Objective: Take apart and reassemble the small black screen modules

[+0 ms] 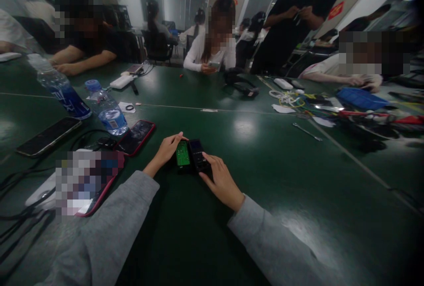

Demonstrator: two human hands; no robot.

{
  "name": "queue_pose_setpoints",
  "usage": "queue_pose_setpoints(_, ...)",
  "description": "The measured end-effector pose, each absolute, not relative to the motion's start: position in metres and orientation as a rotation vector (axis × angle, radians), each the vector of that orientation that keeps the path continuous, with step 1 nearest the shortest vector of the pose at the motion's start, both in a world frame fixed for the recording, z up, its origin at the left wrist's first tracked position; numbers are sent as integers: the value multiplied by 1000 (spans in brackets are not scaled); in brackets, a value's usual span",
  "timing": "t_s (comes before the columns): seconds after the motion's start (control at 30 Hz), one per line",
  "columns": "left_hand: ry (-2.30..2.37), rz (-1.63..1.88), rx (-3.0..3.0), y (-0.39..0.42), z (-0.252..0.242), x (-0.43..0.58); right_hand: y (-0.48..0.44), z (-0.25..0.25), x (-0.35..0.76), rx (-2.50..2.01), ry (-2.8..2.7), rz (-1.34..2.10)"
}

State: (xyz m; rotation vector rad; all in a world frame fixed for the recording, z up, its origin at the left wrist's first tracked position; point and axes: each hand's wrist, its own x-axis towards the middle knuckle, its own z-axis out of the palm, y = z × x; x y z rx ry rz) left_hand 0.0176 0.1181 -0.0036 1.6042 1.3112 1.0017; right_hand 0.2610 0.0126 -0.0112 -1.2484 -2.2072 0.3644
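In the head view, a green circuit board (183,153) lies in an open black casing at the middle of the table. My left hand (166,149) grips this casing along its left side and upper end, fingers bent over the edge. A separate black casing half (196,148), with a dark window and small marks, leans at a slant beside the board. It is held along its right side by my right hand (222,176), thumb at the lower end and fingers on its face. The two casing halves are close together; whether they touch is hard to tell.
Left of my hands are a red-edged phone (136,137), a black phone (49,136), two water bottles (111,116) and cables. Tangled wires and a blue pouch (362,99) lie at right, near a small wrench (307,131). Several people sit across the green table (265,242).
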Motion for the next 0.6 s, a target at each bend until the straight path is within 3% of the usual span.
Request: queue_pose_setpoints(0.6, 1312, 991, 1624, 117, -2, 18, 13, -11, 261, -1245, -2198, 368)
